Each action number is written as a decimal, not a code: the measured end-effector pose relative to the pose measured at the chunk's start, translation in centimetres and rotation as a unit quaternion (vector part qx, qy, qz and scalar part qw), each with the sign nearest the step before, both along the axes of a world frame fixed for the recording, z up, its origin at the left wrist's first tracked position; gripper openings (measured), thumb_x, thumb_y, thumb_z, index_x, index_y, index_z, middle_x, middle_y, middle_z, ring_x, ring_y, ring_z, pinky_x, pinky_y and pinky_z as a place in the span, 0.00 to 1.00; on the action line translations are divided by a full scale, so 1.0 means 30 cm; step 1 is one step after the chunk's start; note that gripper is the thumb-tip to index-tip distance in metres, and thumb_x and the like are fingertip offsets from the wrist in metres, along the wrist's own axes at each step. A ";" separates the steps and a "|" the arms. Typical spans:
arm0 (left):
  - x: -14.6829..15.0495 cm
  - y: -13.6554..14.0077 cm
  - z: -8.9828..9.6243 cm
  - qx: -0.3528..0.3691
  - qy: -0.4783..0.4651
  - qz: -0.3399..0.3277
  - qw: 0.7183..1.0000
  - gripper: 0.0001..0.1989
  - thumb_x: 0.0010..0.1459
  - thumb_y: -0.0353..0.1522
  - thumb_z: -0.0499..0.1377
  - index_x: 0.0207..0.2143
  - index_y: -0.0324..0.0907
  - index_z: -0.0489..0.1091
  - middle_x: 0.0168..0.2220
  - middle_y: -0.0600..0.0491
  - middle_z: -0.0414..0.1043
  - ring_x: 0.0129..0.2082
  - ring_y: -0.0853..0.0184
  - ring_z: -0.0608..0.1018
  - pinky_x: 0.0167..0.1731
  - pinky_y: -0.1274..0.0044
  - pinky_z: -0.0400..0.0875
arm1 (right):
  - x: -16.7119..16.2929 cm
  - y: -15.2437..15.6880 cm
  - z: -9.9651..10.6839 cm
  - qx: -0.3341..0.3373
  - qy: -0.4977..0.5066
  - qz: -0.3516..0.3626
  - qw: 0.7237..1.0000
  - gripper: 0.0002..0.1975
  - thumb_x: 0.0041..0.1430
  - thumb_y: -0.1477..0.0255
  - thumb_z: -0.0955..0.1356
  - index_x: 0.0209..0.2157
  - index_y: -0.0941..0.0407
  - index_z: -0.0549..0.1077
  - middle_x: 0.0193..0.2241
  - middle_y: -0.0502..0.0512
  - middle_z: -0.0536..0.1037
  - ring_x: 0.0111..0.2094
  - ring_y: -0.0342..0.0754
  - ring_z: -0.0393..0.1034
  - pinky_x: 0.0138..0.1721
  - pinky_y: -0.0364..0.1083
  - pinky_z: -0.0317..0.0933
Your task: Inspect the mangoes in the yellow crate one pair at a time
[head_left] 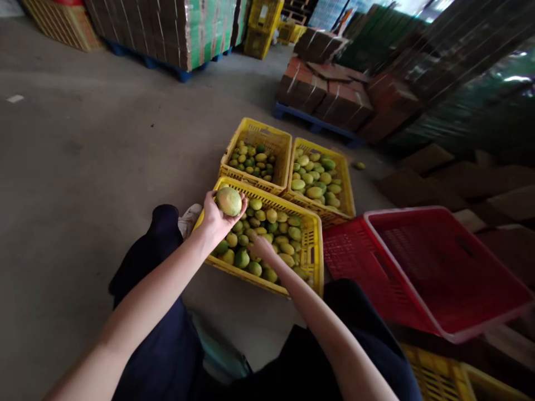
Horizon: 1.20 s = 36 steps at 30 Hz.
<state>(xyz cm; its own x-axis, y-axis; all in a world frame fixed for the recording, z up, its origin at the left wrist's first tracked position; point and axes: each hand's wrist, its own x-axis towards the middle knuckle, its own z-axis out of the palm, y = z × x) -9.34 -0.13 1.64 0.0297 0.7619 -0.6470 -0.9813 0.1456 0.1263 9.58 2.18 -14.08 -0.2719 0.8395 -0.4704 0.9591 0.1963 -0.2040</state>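
Observation:
A yellow-green mango (229, 201) rests in my left hand (221, 214), palm up with fingers curled round its side, above the left end of the near yellow crate (312, 253). Many similar green and yellow mangoes (287, 248) cover the bottom of that crate. My right hand (261, 247) reaches down among them near the middle. Its fingers point away from me and are hidden, so I cannot see whether they grip a fruit.
Beyond the near crate stand two yellow crates, a left one (285, 161) and a right one (346, 192), both holding mangoes. An upright-sided red crate (376, 267) tilts at my right. Boxes on a blue pallet (307, 118) and a wrapped stack (188, 33) stand farther back.

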 end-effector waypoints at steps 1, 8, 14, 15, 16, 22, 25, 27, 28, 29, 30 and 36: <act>0.000 -0.005 0.000 0.005 -0.001 -0.010 1.000 0.19 0.65 0.39 0.49 0.48 0.36 0.72 0.31 0.46 0.76 0.30 0.63 0.80 0.30 0.74 0.80 | -0.021 0.002 -0.042 -0.014 -0.007 -0.003 1.000 0.12 0.63 0.77 0.68 0.48 0.62 0.74 0.43 0.65 0.82 0.50 0.60 0.77 0.47 0.50 0.67; -0.002 -0.014 -0.005 0.082 0.068 -0.114 0.988 0.17 0.65 0.36 0.57 0.50 0.33 0.70 0.33 0.43 0.78 0.34 0.59 0.83 0.35 0.73 0.81 | -0.125 0.062 -0.143 -0.021 -0.001 -0.015 1.000 0.15 0.52 0.73 0.76 0.43 0.56 0.76 0.37 0.62 0.82 0.47 0.64 0.77 0.46 0.57 0.68; 0.004 -0.004 -0.054 0.130 0.133 -0.215 0.959 0.26 0.63 0.46 0.62 0.52 0.34 0.72 0.35 0.42 0.80 0.30 0.62 0.83 0.27 0.78 0.77 | -0.052 0.075 -0.057 0.029 0.128 -0.064 0.989 0.13 0.48 0.69 0.77 0.35 0.53 0.74 0.30 0.55 0.79 0.43 0.59 0.77 0.43 0.53 0.67; 0.013 -0.005 -0.065 0.131 0.142 -0.231 0.954 0.27 0.62 0.48 0.63 0.51 0.35 0.73 0.34 0.43 0.80 0.27 0.64 0.82 0.24 0.79 0.75 | -0.029 0.075 -0.022 0.043 0.147 -0.072 0.986 0.13 0.49 0.69 0.77 0.36 0.52 0.74 0.30 0.53 0.79 0.42 0.58 0.77 0.43 0.52 0.67; 0.025 -0.007 -0.076 0.126 0.151 -0.243 0.950 0.26 0.62 0.50 0.63 0.49 0.36 0.73 0.32 0.45 0.79 0.24 0.67 0.79 0.20 0.81 0.71 | -0.005 0.074 0.020 0.049 0.175 -0.082 0.980 0.14 0.49 0.68 0.76 0.37 0.52 0.73 0.30 0.52 0.78 0.41 0.56 0.77 0.42 0.52 0.67; 0.139 -0.020 -0.108 0.126 0.176 -0.179 0.960 0.19 0.55 0.45 0.71 0.36 0.41 0.70 0.30 0.52 0.76 0.25 0.70 0.75 0.22 0.80 0.69 | 0.099 -0.033 0.306 -0.056 0.631 -0.207 0.746 0.27 0.43 0.61 0.79 0.42 0.48 0.66 0.32 0.45 0.78 0.30 0.48 0.73 0.33 0.46 0.67; 0.191 -0.034 -0.103 0.204 0.203 -0.137 0.948 0.22 0.50 0.40 0.75 0.39 0.43 0.68 0.38 0.50 0.78 0.37 0.64 0.81 0.39 0.74 0.77 | 0.104 -0.112 0.372 -0.010 0.695 -0.222 0.684 0.30 0.38 0.64 0.81 0.41 0.48 0.66 0.36 0.47 0.80 0.35 0.50 0.76 0.37 0.47 0.70; 0.214 -0.039 -0.100 0.253 0.246 -0.137 0.926 0.25 0.47 0.40 0.76 0.41 0.43 0.68 0.42 0.48 0.79 0.43 0.60 0.82 0.47 0.69 0.77 | 0.109 -0.140 0.385 0.050 0.697 -0.240 0.674 0.30 0.40 0.63 0.81 0.44 0.48 0.68 0.39 0.50 0.81 0.39 0.52 0.77 0.42 0.50 0.72; 0.223 -0.039 -0.099 0.273 0.278 -0.139 0.910 0.26 0.46 0.41 0.76 0.41 0.43 0.69 0.44 0.47 0.79 0.46 0.58 0.81 0.49 0.68 0.76 | 0.116 -0.144 0.388 0.079 0.692 -0.245 0.675 0.30 0.40 0.61 0.81 0.45 0.49 0.69 0.40 0.52 0.81 0.41 0.53 0.77 0.44 0.51 0.73; 0.229 -0.037 -0.100 0.291 0.316 -0.142 0.892 0.26 0.45 0.42 0.76 0.41 0.44 0.71 0.45 0.47 0.79 0.49 0.56 0.80 0.51 0.66 0.75 | 0.127 -0.143 0.392 0.104 0.684 -0.247 0.678 0.31 0.41 0.60 0.81 0.46 0.49 0.71 0.42 0.53 0.81 0.41 0.54 0.77 0.45 0.52 0.73; 0.236 -0.034 -0.102 0.309 0.354 -0.145 0.871 0.26 0.44 0.43 0.77 0.42 0.45 0.72 0.45 0.47 0.79 0.50 0.54 0.80 0.53 0.65 0.74 | 0.140 -0.138 0.397 0.124 0.677 -0.245 0.683 0.31 0.40 0.60 0.81 0.46 0.50 0.72 0.43 0.54 0.81 0.42 0.54 0.78 0.45 0.53 0.74; 0.290 -0.024 -0.165 0.365 0.427 -0.223 0.797 0.37 0.32 0.44 0.80 0.46 0.47 0.73 0.49 0.47 0.78 0.54 0.51 0.77 0.58 0.60 0.69 | 0.234 -0.107 0.453 0.162 0.675 -0.224 0.684 0.33 0.36 0.61 0.83 0.46 0.51 0.76 0.45 0.57 0.82 0.44 0.57 0.78 0.47 0.55 0.74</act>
<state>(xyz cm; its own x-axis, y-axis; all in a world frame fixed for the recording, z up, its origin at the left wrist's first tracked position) -0.64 -0.87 -3.31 0.1886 0.9815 0.0333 -0.3637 0.0383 0.9307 16.61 -1.04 -0.48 0.0435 0.9816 0.1858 -0.0810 0.1889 -0.9787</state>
